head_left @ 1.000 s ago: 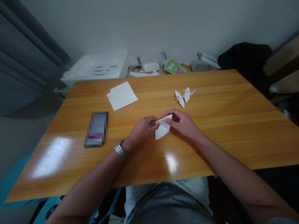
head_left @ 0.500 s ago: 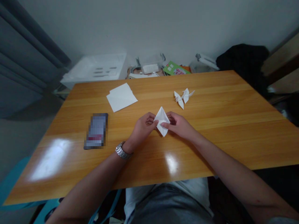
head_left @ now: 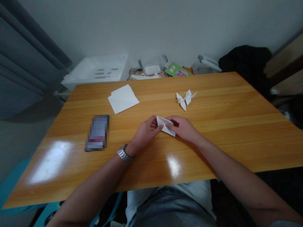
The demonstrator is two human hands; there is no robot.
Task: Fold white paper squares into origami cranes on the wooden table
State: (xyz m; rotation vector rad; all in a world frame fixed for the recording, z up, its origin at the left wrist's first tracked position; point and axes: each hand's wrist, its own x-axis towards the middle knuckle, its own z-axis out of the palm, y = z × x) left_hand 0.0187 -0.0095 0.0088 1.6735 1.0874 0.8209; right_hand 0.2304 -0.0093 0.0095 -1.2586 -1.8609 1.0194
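A small folded piece of white paper, tilted with one point toward the upper left, is held just above the wooden table between both hands. My left hand pinches its left side, the thumb lying on the front face. On the opposite side my right hand grips it, thumb pressed near the middle. Most fingers of both hands are hidden behind the paper. Farther back to the right, two folded white paper cranes sit close together on the table.
Flat white paper sheets lie overlapped at the back left. A phone with a blurred screen rests left of my hands. Behind the wooden table stand a white plastic tray and a green book.
The folded paper has turned counterclockwise, from its points standing up and down to a slant from upper left to lower right. Both hands keep hold and have shifted only slightly.
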